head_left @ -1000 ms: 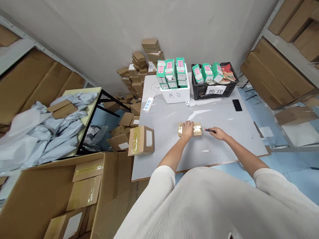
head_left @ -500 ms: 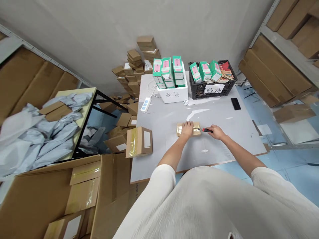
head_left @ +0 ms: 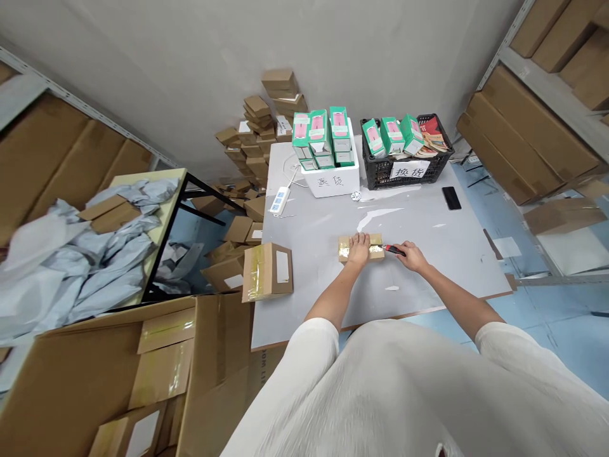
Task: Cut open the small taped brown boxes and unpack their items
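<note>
A small taped cardboard box (head_left: 375,250) lies in the middle of the grey table (head_left: 323,279). My left hand (head_left: 358,249) rests on top of it, fingers curled over it, pressing it down. My right hand (head_left: 412,256) is closed round a red and black utility knife (head_left: 392,249), whose tip touches the right end of the box.
A white foam box (head_left: 333,181) and a black crate (head_left: 404,170) with green-and-pink cartons stand at the table's far edge. A black phone (head_left: 451,198) lies right, a power strip (head_left: 278,199) left. A taped carton (head_left: 268,271) sits at the left edge. Cardboard boxes fill the floor and shelves.
My right hand has brought the knife closer to the right end of the box. My left hand stays on the box. The view has shifted slightly.
</note>
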Demonstrator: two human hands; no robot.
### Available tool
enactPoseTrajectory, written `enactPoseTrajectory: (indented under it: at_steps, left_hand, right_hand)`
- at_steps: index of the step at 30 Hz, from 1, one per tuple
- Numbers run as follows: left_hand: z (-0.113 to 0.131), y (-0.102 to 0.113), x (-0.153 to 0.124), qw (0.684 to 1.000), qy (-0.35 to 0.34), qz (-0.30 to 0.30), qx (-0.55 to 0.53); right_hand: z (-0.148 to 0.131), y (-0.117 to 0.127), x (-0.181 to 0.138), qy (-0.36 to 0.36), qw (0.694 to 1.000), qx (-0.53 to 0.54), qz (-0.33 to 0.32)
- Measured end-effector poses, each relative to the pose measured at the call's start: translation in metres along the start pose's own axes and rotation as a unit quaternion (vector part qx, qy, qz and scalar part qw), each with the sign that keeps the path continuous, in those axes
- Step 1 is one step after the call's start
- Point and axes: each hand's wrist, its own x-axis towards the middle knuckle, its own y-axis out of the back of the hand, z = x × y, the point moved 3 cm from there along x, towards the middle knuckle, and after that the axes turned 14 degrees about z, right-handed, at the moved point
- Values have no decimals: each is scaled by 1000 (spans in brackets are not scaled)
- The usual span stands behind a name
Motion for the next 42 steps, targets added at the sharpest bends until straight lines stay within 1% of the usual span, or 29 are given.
enactPoseTrajectory:
  at_steps: [4, 9, 12, 17, 26, 31, 34, 38, 42]
  left_hand:
    - [-1, -1, -1, 1000, 0, -1, 2]
    - [-1, -3, -1, 1000, 4, -1, 5]
    - [-1, -3, -3, 1000, -1, 1, 6]
    - [-4, -6, -8, 1000, -16, -2, 6]
    - [-4, -8, -10, 1000, -2, 11, 6]
    - [-7, -7, -17, 1000, -22, 4, -5]
    - [-6, -6, -21, 1000, -13, 11, -16]
    - [-1, -1, -26, 999, -3, 21, -34]
    - [-4, 14, -38, 999, -6, 23, -39]
  right_hand:
    - [8, 2, 5, 17, 1000, -16, -3]
    - [16, 11, 12, 35, 999, -19, -5]
    - [16, 16, 16, 47, 999, -23, -5]
    - [16, 18, 23, 62, 998, -12, -23]
    - [20, 15, 23, 42, 999, 21, -14]
    - [41, 30, 32, -24, 998, 33, 48]
    - [46, 36, 36, -13, 999, 37, 34]
    - [34, 32, 41, -22, 998, 49, 29]
    - [6, 19, 53, -24, 997, 75, 14]
